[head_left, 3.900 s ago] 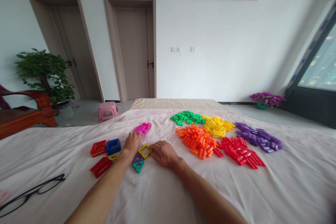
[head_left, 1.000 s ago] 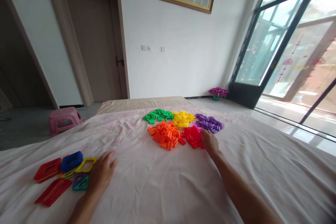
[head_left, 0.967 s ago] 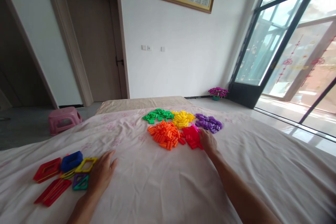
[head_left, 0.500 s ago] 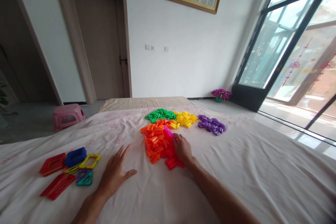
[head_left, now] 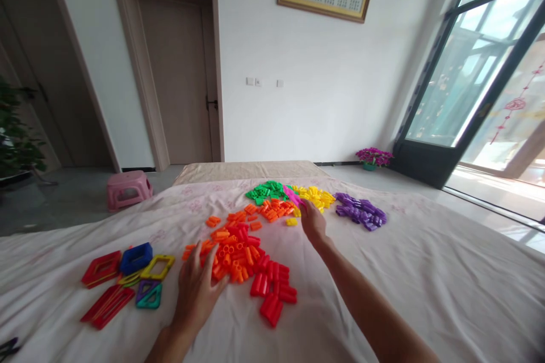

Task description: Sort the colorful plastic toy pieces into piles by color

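My left hand (head_left: 198, 283) lies at the near left edge of the orange tube-like plastic pieces (head_left: 238, 249), fingers apart and fingertips touching some of them. My right hand (head_left: 314, 221) reaches farther out, closed on a bright pink plastic piece (head_left: 292, 196) whose exact kind I cannot make out. That pink piece is between the green pieces (head_left: 267, 191) and the yellow pieces (head_left: 314, 196). Red pieces (head_left: 272, 283) are spread on the near side of the orange ones. Purple pieces (head_left: 361, 211) form a separate heap to the right of my right hand.
Flat frame-shaped tiles lie at left, among them a red tile (head_left: 102, 268), a blue tile (head_left: 136, 258) and a yellow tile (head_left: 157, 266). A pale cloth (head_left: 383, 306) with folds covers the surface. Beyond it stand a pink stool (head_left: 129, 188) and a potted flower (head_left: 373, 156).
My right hand has moved away with the pink piece, from the orange heap to the green and yellow ones. Orange and red pieces have spread toward me. My left hand has come up to the orange pieces.
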The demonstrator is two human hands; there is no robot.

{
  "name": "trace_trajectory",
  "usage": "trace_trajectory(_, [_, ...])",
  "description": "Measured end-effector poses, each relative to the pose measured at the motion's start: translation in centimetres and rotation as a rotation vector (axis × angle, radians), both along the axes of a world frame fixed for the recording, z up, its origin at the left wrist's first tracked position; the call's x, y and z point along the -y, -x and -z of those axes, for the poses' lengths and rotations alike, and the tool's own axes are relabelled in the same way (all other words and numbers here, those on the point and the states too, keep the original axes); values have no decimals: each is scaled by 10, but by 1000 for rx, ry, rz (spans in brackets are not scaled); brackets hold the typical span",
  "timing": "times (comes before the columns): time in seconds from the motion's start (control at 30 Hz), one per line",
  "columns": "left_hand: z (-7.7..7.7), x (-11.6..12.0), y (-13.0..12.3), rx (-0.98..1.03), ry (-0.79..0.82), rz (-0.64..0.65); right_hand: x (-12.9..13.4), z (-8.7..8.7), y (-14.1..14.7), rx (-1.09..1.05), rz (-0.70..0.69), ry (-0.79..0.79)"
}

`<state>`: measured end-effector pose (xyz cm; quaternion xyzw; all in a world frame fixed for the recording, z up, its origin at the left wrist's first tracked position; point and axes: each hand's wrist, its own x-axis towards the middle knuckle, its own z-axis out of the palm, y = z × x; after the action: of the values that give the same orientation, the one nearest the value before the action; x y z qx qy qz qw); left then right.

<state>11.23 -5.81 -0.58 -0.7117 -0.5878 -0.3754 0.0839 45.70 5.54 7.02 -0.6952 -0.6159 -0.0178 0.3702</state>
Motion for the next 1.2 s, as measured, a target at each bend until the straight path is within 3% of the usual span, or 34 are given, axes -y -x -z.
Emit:
trace_trajectory(0.1, [7,-10,5,-13,-22,-41,-25,-5,-27,119,64,153])
trace_trajectory(0.2, [11,-15,7,-35,-38,-30,-35,3,-21,174,-1,218])
trace_trajectory(0.4, [16,-18,14,1,-19,-29,-17,24,24,185,-314,140])
trace_trajectory(0.5, [21,-22,19,24,0,-22,-13,24,21,44,-443,122])
trace_trajectory(0.57, [25,-24,22,21,6,-15,-20,19,0,-60,-370,78])
trace_trajectory(0.67, [29,-26,24,16,-5,-16,-41,5,-55,-120,-52,19])
trace_trajectory(0.7, [30,-27,24,18,-9,-19,-49,0,-76,-101,142,46])
trace_trajectory(0.8, [30,-28,23,22,-33,-24,-70,-14,-135,-77,333,74])
trace_trajectory(0.97, [35,-31,23,19,-82,-13,-97,-16,-187,10,323,179])
trace_trajectory(1.2, [41,-32,26,-11,-129,-22,-121,9,-201,119,198,322])
